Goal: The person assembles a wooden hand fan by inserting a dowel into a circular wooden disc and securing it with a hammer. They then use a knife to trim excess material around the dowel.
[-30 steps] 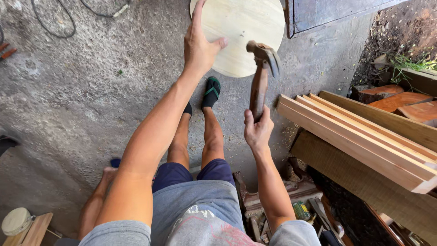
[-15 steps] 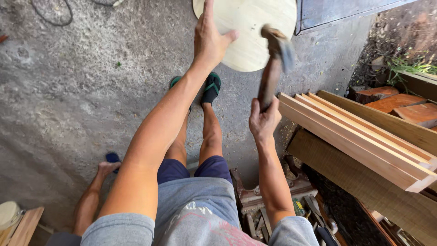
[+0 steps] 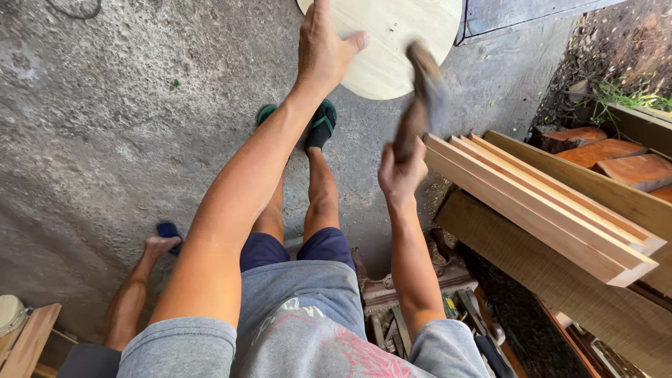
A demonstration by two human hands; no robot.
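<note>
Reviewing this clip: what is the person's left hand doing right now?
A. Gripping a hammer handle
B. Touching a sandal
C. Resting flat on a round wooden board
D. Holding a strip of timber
C: the left hand lies spread on the pale round wooden board, while the right hand grips the hammer.

The bare concrete floor point(image 3: 126, 126) lies open to the left of the left hand point(image 3: 323, 43), with free room there. Straight ahead the round wooden board point(image 3: 392, 42) blocks the way. To the right, just beside the right hand point(image 3: 400, 171) and its hammer point(image 3: 420, 98), a stack of wooden planks point(image 3: 539, 203) closes that side. Below, 2 legs point(image 3: 315, 196) fill the gap between the arms.
</note>
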